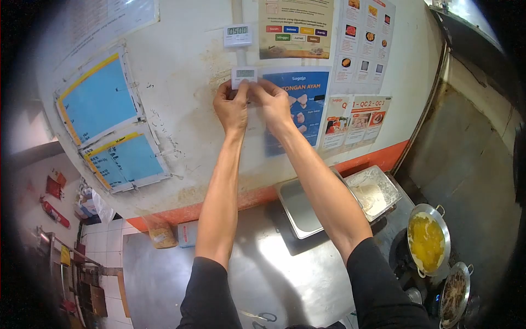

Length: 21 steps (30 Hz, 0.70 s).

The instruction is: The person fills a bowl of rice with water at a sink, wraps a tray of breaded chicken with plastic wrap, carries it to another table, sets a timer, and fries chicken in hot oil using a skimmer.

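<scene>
Two white digital timers are on the wall, one above the other. The upper timer point(237, 36) reads 05:00 and no hand touches it. Both my hands are at the lower timer point(244, 73), whose digits are faint. My left hand point(230, 104) has its fingers closed around the timer's left edge, with the thumb on its front. From the right side, my right hand point(272, 102) pinches the timer's lower right part; its fingertips are partly blurred. A blue poster point(307, 118) hangs just behind my right hand.
Below is a steel table point(164, 285) with an empty-looking metal tray point(298, 205) and a tray of pale flour point(375, 192). Pans with yellow oil point(426, 244) and dark contents point(455, 296) stand at right. A bag point(160, 234) lies by the wall.
</scene>
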Available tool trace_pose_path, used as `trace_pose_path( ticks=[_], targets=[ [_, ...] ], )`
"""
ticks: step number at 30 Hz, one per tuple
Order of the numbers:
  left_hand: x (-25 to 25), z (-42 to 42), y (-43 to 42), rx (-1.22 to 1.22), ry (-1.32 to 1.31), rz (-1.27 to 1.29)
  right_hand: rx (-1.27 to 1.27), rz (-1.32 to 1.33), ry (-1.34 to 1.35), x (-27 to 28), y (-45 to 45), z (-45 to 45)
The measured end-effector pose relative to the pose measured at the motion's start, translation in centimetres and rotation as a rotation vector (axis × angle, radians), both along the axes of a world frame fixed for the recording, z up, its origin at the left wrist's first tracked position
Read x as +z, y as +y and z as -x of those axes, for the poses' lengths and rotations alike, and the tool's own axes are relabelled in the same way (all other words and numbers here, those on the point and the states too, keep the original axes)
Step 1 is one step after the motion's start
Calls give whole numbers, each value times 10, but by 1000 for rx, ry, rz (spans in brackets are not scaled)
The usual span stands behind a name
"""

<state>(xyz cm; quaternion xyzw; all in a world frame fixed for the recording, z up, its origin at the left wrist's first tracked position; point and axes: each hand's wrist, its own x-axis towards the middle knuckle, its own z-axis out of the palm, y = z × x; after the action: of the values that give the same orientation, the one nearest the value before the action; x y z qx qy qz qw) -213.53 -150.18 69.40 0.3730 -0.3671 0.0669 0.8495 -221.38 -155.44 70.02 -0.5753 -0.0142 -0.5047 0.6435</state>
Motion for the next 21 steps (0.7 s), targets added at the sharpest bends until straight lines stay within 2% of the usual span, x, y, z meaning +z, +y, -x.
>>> trace_pose_path(
  ticks=[8,15,18,21],
  targets=[
    [2,1,4,46,-21,-80,-1,5,2,0,-1,-1],
    [0,0,-1,-6,12,-25,-3,-15,-1,2,3,3],
    [1,1,1,55,-17,-50,14,-14,4,3,2,2],
    [2,4,1,-19,10,14,-19,7,21,2,3,3]
  ],
)
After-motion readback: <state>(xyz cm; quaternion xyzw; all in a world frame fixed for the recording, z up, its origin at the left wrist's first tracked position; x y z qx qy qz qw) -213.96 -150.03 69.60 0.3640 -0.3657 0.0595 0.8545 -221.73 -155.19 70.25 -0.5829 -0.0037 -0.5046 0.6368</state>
